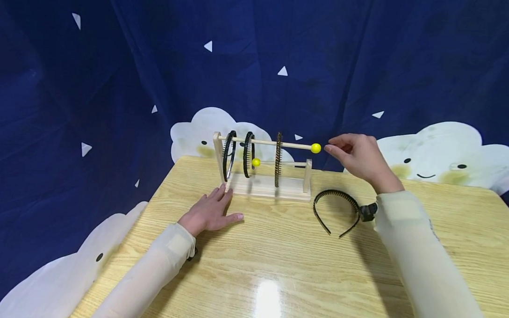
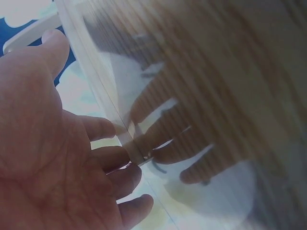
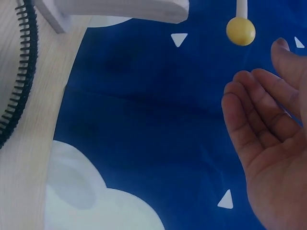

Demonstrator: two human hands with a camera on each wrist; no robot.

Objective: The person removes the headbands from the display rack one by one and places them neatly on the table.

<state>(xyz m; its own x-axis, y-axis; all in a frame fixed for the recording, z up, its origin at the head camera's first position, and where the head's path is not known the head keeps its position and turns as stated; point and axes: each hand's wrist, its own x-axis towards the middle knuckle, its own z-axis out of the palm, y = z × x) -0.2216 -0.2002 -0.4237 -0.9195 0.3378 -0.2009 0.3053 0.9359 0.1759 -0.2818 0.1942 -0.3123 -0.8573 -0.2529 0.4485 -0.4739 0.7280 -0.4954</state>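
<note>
A wooden rack point(image 1: 259, 191) stands toward the back of the table. From its upper rod hang two black toothed headbands point(image 1: 226, 160) and a brown speckled one point(image 1: 278, 164). My left hand point(image 1: 210, 211) lies spread, palm down, with its fingertips at the left front corner of the rack's base. Just right of the yellow ball point(image 1: 315, 148) that caps the upper rod is my right hand point(image 1: 357, 155), raised off the table. Its fingers are bent loosely, and the right wrist view shows nothing held and a gap to the ball point(image 3: 241, 31).
Another dark toothed headband point(image 1: 336, 192) lies on the tabletop point(image 1: 293, 254) right of the rack, below my right wrist. A lower rod ends in a second yellow ball point(image 1: 256, 163). Behind the table hangs a dark blue curtain point(image 1: 317, 35) with white clouds and triangles.
</note>
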